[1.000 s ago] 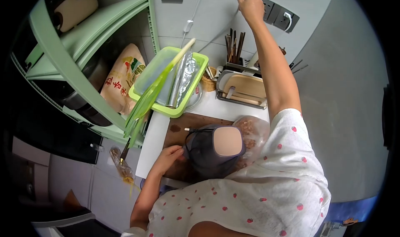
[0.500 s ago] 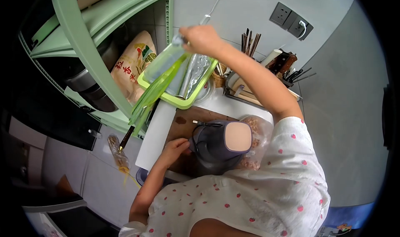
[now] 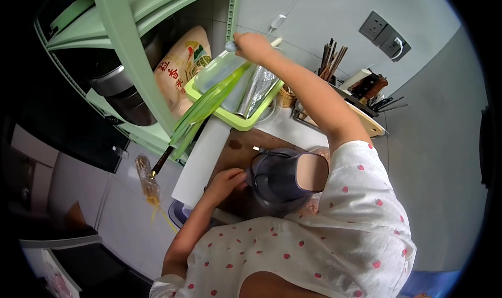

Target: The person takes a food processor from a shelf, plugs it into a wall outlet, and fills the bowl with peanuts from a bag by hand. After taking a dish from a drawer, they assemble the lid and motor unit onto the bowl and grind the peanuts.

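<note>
A dark purple food chopper with a beige top stands on a brown cutting board, its cord and plug lying over it. My left hand, fingers closed, pinches a small tab at the chopper's left edge. Over the far end of a green-rimmed basket, my right hand is closed on a small grey-blue piece, whose kind I cannot make out. Long green leaves and a shiny roll in clear film lie across the basket. My right sleeve partly hides a plastic bag with pinkish contents.
A green shelf rack rises at left, holding a rice bag and a dark cooker. Chopsticks, a knife holder and upright boards stand by the wall. Below, a wrapped brush-like thing rests near the floor.
The view has shifted, so the scene sits farther right. My right hand remains over the basket's far end with the grey-blue piece. My left hand stays at the chopper's edge.
</note>
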### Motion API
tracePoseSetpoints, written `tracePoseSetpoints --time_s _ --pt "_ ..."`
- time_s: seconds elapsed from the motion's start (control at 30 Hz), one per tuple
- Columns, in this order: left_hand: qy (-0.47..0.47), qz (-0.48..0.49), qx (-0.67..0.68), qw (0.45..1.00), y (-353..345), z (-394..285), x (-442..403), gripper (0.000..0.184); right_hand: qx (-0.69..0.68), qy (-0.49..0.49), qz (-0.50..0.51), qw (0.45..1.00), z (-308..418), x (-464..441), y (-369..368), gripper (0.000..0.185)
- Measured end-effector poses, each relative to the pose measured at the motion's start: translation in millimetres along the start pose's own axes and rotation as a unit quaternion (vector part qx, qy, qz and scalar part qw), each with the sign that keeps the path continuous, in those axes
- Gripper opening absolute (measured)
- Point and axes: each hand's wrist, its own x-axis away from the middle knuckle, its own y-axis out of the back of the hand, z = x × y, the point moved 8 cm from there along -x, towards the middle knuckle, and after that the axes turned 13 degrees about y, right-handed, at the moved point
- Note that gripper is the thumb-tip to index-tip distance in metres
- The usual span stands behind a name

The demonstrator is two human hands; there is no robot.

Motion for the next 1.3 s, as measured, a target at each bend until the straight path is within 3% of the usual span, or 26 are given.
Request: tracePoseSetpoints --time_s 0.07,0.2,0.27,0.4,0.47,0.6,0.67,0.77,0.9,0.97,1.3 --pt "-0.006 -0.002 0.009 1.0 0 -1 0 0.022 -0.018 -0.014 -0.057 0.998 -14 -7 -10 0.015" --pt "0.008 -0.002 0.015 1.0 -1 -1 0 0.022 -0.053 -0.033 -0.069 0.996 -24 -16 -12 0.019" --pt "0.004 -0.001 0.021 1.0 -1 -1 -1 0.021 -0.096 0.012 -0.115 0.989 -31 -21 -22 0.032" --pt "0.002 -0.002 0.048 0.999 1 6 -6 0.023 -0.097 0.106 -0.075 0.987 -22 -25 -49 0.044" --pt "-0.003 0.0 0.05 0.999 2 7 -6 0.024 -0.124 0.044 0.065 0.989 -23 -21 -63 0.047" --pt "-0.004 0.002 0.049 0.999 2 8 -7 0.024 -0.11 0.056 0.036 0.992 -31 -14 -59 0.04" --pt "-0.007 0.005 0.054 0.999 2 8 -8 0.024 0.005 -0.047 0.09 0.995 -49 -6 -51 0.029" --pt "0.004 -0.001 0.058 0.998 3 10 -9 0.023 0.061 -0.097 0.163 0.98 -57 5 -42 0.02" --pt "0.004 -0.004 0.05 0.999 3 3 -6 0.022 0.063 -0.081 0.124 0.987 -72 8 -46 0.016" --pt "0.001 -0.004 0.05 0.999 4 4 -5 0.021 0.059 -0.126 0.032 0.99 -80 11 -32 0.013" --pt "-0.006 0.003 0.043 0.999 5 4 -7 0.022 0.074 -0.216 0.029 0.973 -126 13 -30 0.014"
